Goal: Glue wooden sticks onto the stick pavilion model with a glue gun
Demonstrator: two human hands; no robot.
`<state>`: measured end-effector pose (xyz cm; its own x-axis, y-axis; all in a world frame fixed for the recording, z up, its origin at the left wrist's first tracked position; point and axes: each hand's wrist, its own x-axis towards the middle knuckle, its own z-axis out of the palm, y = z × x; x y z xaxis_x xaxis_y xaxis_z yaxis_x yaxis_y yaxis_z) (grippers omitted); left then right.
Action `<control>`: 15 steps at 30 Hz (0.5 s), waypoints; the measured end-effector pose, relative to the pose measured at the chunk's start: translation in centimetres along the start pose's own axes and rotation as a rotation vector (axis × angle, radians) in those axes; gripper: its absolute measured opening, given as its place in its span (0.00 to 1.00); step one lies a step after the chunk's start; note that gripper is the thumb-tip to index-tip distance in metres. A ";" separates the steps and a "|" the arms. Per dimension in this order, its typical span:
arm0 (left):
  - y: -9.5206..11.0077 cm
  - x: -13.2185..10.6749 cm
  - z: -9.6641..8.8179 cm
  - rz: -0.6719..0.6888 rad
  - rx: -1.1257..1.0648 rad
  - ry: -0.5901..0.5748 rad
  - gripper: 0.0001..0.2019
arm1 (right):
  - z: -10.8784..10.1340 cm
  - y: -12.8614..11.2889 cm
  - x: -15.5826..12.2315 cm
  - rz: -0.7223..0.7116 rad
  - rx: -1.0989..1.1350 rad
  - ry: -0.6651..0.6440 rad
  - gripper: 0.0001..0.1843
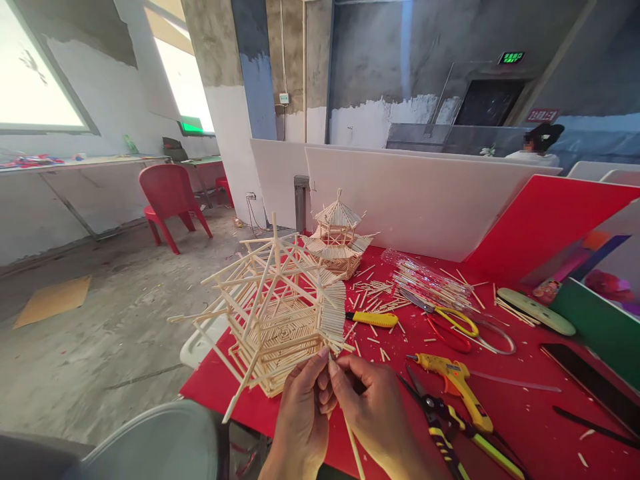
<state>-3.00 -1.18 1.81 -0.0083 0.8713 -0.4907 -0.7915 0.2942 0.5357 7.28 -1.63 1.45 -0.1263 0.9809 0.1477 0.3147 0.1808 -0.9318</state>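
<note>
My left hand (300, 417) grips the lower edge of a tilted model made of thin wooden sticks (273, 310), holding it up over the red table's (530, 417) near left corner. Just to its right, my right hand (373, 407) pinches a single thin wooden stick (350, 433), with the stick's top end at the model's lower right edge and its lower end running down past my wrist. Both hands have their fingers closed.
A finished stick pagoda (337, 237) stands farther back. On the table lie a yellow utility knife (373, 319), scissors (445, 317), a yellow glue gun (457, 387), pliers (443, 427), a bag of sticks (427, 277) and a phone (590, 383). White boards (400, 200) wall the rear. A person sits at far right.
</note>
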 end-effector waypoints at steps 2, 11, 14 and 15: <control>0.0 0.0 0.0 -0.003 -0.003 0.005 0.23 | 0.0 0.0 0.0 -0.004 -0.011 0.004 0.19; 0.0 0.1 -0.1 0.006 -0.019 0.009 0.22 | -0.2 -0.3 0.0 -0.011 -0.031 0.003 0.20; 0.0 0.1 0.0 0.004 -0.016 0.009 0.23 | -0.2 -0.3 0.0 -0.004 -0.026 -0.006 0.20; 0.0 0.1 0.0 0.003 -0.015 0.009 0.23 | -0.2 -0.3 0.0 -0.002 -0.024 -0.010 0.20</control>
<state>-3.03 -1.14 1.75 -0.0160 0.8685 -0.4954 -0.8006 0.2857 0.5267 7.38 -1.68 1.82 -0.1362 0.9798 0.1465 0.3373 0.1849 -0.9231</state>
